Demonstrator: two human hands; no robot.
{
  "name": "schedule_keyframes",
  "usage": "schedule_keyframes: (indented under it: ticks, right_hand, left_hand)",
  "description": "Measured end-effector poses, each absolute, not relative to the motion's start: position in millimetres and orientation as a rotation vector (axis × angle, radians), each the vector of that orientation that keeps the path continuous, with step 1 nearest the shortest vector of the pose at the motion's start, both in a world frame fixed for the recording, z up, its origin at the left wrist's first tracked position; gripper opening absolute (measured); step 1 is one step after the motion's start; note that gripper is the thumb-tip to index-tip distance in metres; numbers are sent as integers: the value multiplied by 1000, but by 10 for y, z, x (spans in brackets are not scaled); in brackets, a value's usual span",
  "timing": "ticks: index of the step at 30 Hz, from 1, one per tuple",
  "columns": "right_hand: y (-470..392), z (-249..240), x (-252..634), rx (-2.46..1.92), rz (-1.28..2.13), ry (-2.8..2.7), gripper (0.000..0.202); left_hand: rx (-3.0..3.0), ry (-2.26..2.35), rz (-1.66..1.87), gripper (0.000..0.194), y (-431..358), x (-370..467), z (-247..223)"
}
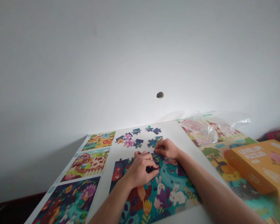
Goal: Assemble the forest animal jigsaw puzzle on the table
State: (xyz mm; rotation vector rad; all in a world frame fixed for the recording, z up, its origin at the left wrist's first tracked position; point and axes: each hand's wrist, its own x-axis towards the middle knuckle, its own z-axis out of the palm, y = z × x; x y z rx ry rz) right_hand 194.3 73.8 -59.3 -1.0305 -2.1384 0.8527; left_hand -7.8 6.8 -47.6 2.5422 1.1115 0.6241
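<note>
A partly joined jigsaw puzzle (168,172) with white rabbits and dark forest colours lies on the white table. Over its upper middle, my left hand (141,168) is curled, thumb and forefinger close together; whatever they may grip is hidden. My right hand (166,148) is closed in a pinch at the puzzle's far edge, with a small dark blue puzzle piece (155,153) at its fingertips, partly covered. Just beyond the right fingers lie joined blue-green pieces (152,143). Loose pieces are scattered farther back, among them a pink cluster (128,141) and a dark blue piece (138,143).
Three picture sheets (86,165) line the left side of the table. At right, an orange puzzle box (259,165) rests on a colourful animal picture (220,161). Crumpled clear plastic bags (207,130) lie behind it. A white wall with a hole (160,95) borders the table's far edge.
</note>
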Motion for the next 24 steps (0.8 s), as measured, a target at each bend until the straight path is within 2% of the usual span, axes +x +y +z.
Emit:
schedule_keyframes:
  ticks: [5,15,19,24]
  right_hand:
    - [730,-588,1939,-959,963,-2080,12]
    - [737,-637,1968,-818,1333,-1913,32]
    - [735,-638,1950,-880,1278,-1873,34]
    - [763,-682,1944,-977,1072,-1862,25]
  left_hand:
    - [2516,1138,639,6,78,-72,-497]
    - [2504,1166,624,7,88,-69,-526]
    - [2506,1161,633,10,86,-69,-525]
    - [2515,1167,639,12,81,-65,-520]
